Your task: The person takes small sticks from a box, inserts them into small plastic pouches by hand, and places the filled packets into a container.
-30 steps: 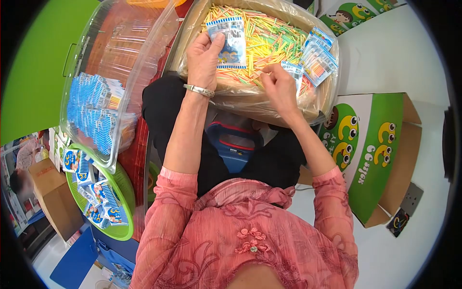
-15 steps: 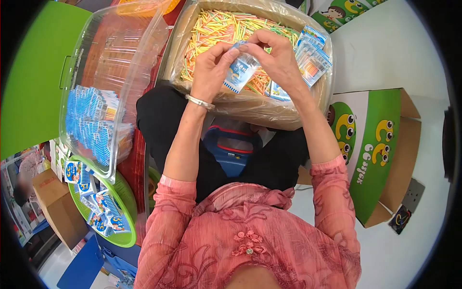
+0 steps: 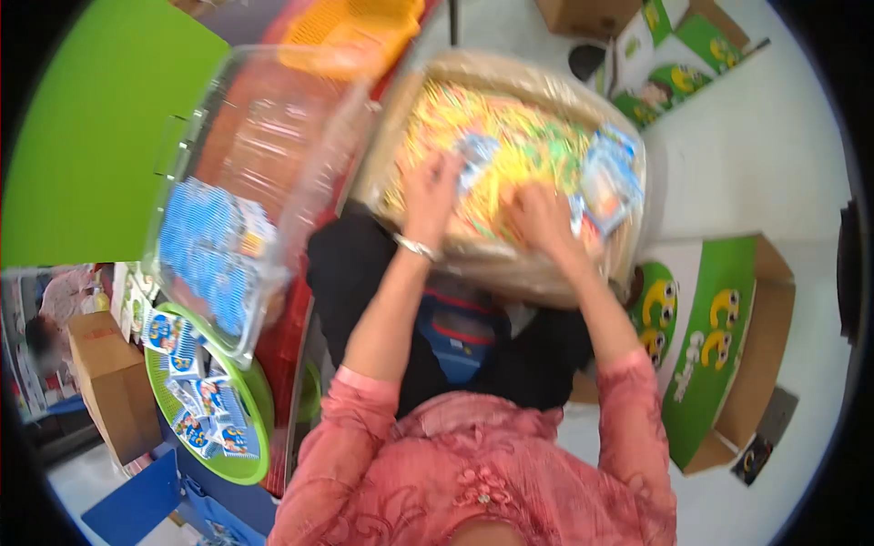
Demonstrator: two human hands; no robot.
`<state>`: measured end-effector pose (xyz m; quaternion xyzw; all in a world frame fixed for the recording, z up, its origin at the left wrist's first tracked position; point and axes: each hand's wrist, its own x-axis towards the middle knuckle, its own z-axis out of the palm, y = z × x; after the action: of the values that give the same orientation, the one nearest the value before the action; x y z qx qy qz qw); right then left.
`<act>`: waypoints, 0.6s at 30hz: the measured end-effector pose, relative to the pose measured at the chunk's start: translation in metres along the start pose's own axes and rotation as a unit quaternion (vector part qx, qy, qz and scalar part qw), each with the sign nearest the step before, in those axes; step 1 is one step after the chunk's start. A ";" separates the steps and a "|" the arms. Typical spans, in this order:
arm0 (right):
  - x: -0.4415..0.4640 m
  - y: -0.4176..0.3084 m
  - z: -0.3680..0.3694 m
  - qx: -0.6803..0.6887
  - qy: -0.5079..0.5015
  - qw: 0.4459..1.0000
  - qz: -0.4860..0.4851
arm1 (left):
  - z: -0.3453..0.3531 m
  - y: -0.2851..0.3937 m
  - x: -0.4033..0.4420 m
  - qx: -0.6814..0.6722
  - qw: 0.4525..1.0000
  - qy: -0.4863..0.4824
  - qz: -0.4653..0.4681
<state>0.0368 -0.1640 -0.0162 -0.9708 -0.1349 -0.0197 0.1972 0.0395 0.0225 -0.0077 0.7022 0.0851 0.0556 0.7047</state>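
Observation:
My left hand (image 3: 431, 188) is closed on a small blue-and-white clear packet (image 3: 476, 156) by its edge, above the box. My right hand (image 3: 539, 215) is down among thin coloured sticks (image 3: 496, 118), its fingers curled round some of them; motion blur hides how many. These yellow, orange and green sticks fill a plastic-lined cardboard box (image 3: 439, 260) in front of my lap. More blue-and-white packets (image 3: 608, 187) lie at the box's right side, on top of the sticks.
On the left, a clear plastic bin (image 3: 173, 273) holds stacked blue packets (image 3: 205, 246). Below it, a green basket (image 3: 266, 437) contains several filled packets. An orange basket (image 3: 350, 41) is at the back. Green printed cartons (image 3: 706, 355) stand on the right; a person (image 3: 68, 296) is far left.
My hands have parted: the left keeps the packet, while the right has gone down into the sticks. The view has shifted, so the box appears lower and further right.

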 end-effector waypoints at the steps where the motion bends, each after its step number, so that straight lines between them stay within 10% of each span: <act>1: -0.008 0.012 0.023 -0.017 0.050 0.998 -0.037 | 0.001 -0.013 0.004 0.076 0.995 0.002 0.064; 8: -0.002 0.010 0.012 0.029 -0.075 0.996 0.044 | 0.005 0.008 -0.006 -0.034 0.999 -0.009 0.018; 18: 0.196 -0.113 -0.089 0.511 0.064 0.857 -0.008 | 0.020 -0.026 -0.009 -0.143 0.983 0.025 -0.117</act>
<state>0.1966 -0.0489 0.1264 -0.7294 -0.1206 -0.0121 0.6733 0.0335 0.0008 -0.0331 0.5778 0.1753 0.0021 0.7971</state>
